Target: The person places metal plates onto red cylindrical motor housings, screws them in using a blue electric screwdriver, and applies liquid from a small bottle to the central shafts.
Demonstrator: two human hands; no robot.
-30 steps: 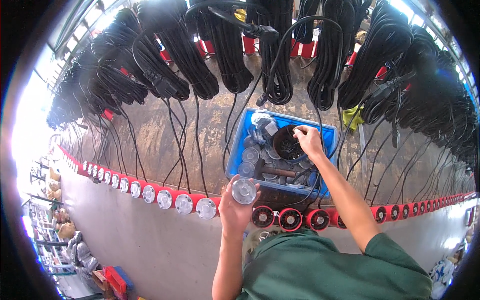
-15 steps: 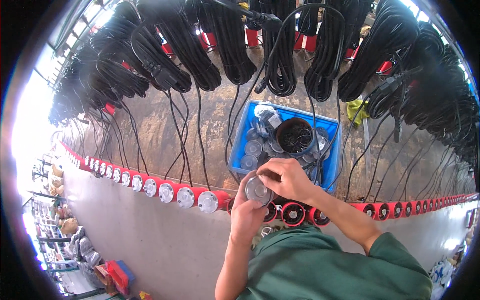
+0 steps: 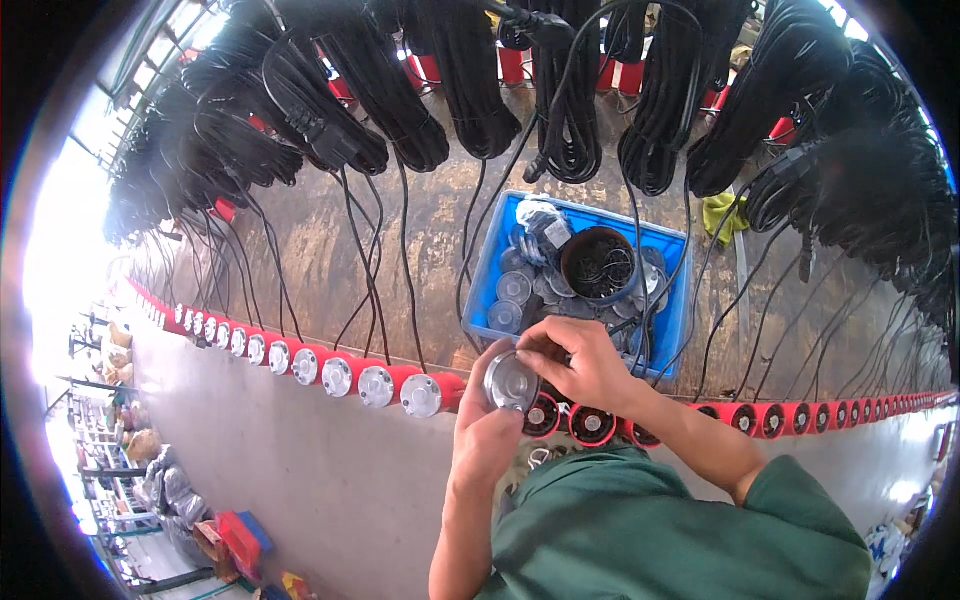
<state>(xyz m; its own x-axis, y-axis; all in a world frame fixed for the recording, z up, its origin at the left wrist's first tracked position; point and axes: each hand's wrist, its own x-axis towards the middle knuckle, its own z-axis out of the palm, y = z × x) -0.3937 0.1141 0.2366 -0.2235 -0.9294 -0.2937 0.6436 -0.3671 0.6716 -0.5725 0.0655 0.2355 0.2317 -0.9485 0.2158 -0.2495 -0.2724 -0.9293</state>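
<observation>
A round grey metal end cap (image 3: 512,383) is held up, face showing, in my left hand (image 3: 484,440), whose thumb lies on its lower edge. My right hand (image 3: 585,365) has its fingertips pinched at the cap's upper right rim; whatever they hold is too small to make out. Just below and right of the cap, open-ended red cylinders (image 3: 592,424) line the table edge, dark inside. To the left, a row of red cylinders carries silver caps (image 3: 420,397). Beyond my hands stands a blue crate (image 3: 672,250) of loose grey caps, with a rusty can (image 3: 600,231) of small dark pieces inside.
Coiled black cables (image 3: 480,110) hang in a row over the far side, their leads (image 3: 408,260) running down to the cylinders across the worn wooden table (image 3: 320,230). A yellow-green cloth (image 3: 722,216) lies right of the crate. Red and blue bins (image 3: 240,545) sit on the floor at lower left.
Both hands stay at the end cap, the right fingertips still at its upper rim. The whole view has shifted slightly, with the table things now a little further right.
</observation>
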